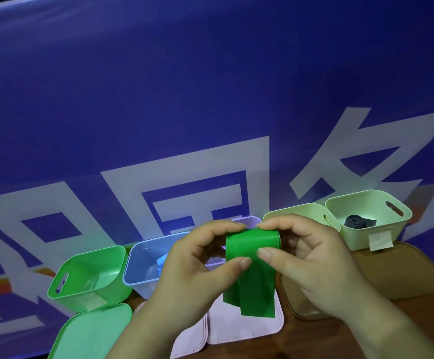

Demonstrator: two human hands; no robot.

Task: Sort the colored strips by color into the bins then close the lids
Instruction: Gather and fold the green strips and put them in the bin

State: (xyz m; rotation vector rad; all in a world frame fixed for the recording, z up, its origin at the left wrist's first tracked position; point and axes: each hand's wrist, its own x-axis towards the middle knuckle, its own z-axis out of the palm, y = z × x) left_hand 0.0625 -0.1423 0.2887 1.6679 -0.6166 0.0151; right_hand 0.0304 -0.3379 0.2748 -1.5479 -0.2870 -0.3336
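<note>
Head view, both hands (257,257) pinching folded green strip (249,270), ends hanging toward viewer

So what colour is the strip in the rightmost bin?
Dark grey; the strip lies inside the pale yellow-green bin, seen in the head view.

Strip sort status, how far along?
Done: blue strip in the blue bin, grey strip in the rightmost pale bin. In hand: left hand and right hand pinch a folded green strip. Remaining: green bin looks empty; every visible lid, such as the green lid, lies off its bin.
</note>
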